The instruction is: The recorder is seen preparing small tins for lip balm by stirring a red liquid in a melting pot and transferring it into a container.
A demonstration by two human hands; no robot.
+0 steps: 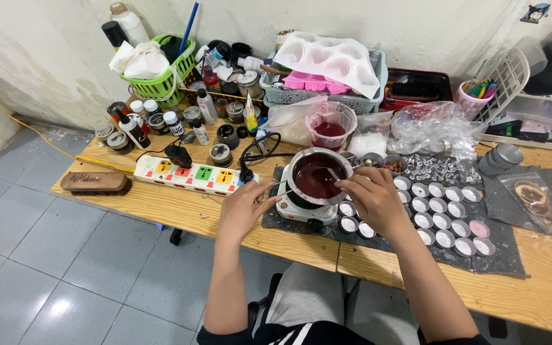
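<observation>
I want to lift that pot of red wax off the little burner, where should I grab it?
Grip the pot by its thin handle, which sticks out on the left, toward the left hand. Come in from that side, probably keeping off the rim: the wax is liquid and the pot sits on the burner.

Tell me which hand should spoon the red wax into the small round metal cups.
Right. The right hand holds the metal spoon in the pot, beside the cups; the left hand steadies the handle.
</observation>
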